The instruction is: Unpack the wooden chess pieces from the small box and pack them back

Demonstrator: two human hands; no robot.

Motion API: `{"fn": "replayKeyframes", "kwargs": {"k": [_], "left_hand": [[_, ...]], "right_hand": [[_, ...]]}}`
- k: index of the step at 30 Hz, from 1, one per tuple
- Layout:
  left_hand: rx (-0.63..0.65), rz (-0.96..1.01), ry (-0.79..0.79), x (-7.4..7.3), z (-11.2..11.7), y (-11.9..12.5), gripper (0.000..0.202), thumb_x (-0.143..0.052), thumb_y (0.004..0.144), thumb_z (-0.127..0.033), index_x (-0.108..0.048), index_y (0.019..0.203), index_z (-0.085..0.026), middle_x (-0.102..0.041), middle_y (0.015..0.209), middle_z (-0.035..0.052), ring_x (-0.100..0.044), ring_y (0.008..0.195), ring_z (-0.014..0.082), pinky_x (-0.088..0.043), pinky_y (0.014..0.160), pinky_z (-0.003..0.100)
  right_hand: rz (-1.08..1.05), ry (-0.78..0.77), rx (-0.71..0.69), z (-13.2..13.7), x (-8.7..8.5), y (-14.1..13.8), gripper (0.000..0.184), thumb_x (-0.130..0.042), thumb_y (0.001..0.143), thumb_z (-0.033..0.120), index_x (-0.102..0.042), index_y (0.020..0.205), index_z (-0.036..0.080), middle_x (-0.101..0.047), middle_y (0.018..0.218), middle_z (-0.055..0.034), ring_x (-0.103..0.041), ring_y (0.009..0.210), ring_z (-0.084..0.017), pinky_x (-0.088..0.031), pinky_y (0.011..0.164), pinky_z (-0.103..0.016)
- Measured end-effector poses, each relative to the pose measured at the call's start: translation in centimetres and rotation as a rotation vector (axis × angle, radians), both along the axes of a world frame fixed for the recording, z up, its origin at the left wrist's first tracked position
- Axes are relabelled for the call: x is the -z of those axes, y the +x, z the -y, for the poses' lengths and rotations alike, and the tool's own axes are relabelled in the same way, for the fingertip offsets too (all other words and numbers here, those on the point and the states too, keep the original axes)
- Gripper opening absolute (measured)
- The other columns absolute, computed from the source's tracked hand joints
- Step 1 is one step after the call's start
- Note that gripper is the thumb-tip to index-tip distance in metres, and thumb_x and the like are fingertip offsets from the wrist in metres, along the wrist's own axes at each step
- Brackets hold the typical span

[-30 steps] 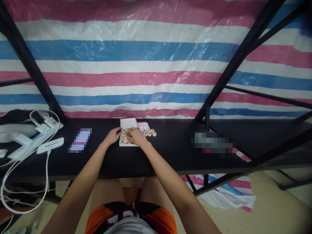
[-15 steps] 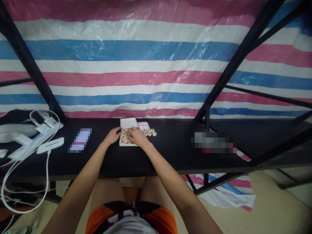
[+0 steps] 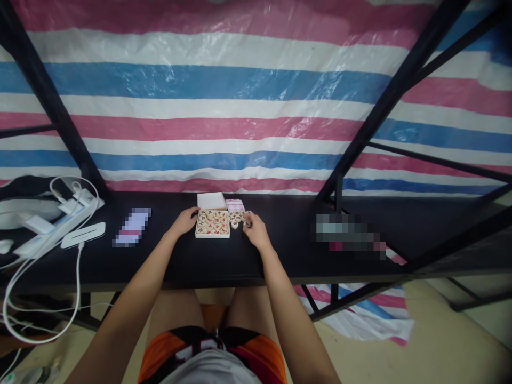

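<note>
A small pale box (image 3: 212, 233) sits on the black table (image 3: 208, 261), filled with round wooden game pieces marked in red and black. My left hand (image 3: 184, 221) rests against the box's left edge, fingers curled on it. My right hand (image 3: 253, 230) lies to the right of the box, over a few loose pieces (image 3: 237, 217), with its fingertips closed on one of them. A white lid (image 3: 212, 200) and a pink-printed paper (image 3: 235, 204) lie just behind the box.
A white power strip (image 3: 48, 233) with plugs, cables and a flat white device (image 3: 83, 235) crowds the table's left end. Black frame bars (image 3: 372, 128) rise at both sides. A striped tarp hangs behind. Blurred items lie left and right of the box.
My right hand left the box and moved right to the loose pieces, uncovering the filled rows. My left hand stayed at the box's left edge.
</note>
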State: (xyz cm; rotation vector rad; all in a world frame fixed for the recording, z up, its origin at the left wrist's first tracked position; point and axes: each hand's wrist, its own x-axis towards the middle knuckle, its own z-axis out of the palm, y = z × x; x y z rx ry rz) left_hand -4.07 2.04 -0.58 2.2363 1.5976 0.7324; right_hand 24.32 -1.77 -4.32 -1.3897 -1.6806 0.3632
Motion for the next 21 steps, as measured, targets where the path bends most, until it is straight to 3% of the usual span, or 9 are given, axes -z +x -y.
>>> {"fn": "replayKeyframes", "kwargs": {"k": [8, 21], "left_hand": [[0.008, 0.016, -0.004, -0.07, 0.0, 0.01, 0.039, -0.045, 0.084, -0.018, -0.058, 0.121, -0.016, -0.062, 0.122, 0.0095, -0.057, 0.113, 0.0213, -0.041, 0.1, 0.033], [0.01, 0.005, -0.006, -0.17, 0.07, 0.08, 0.039, -0.045, 0.085, -0.019, -0.057, 0.121, -0.014, -0.063, 0.121, 0.0103, -0.057, 0.113, 0.0207, -0.041, 0.1, 0.031]], "right_hand": [[0.024, -0.011, -0.067, -0.12, 0.18, -0.38, 0.032, -0.054, 0.068, 0.014, -0.061, 0.099, 0.02, -0.054, 0.106, -0.007, -0.057, 0.092, -0.019, -0.05, 0.082, -0.036], [-0.041, -0.031, -0.092, -0.26, 0.0, -0.54, 0.017, -0.057, 0.072, 0.015, -0.065, 0.086, 0.018, -0.058, 0.097, -0.0053, -0.058, 0.083, -0.016, -0.051, 0.081, -0.033]]}}
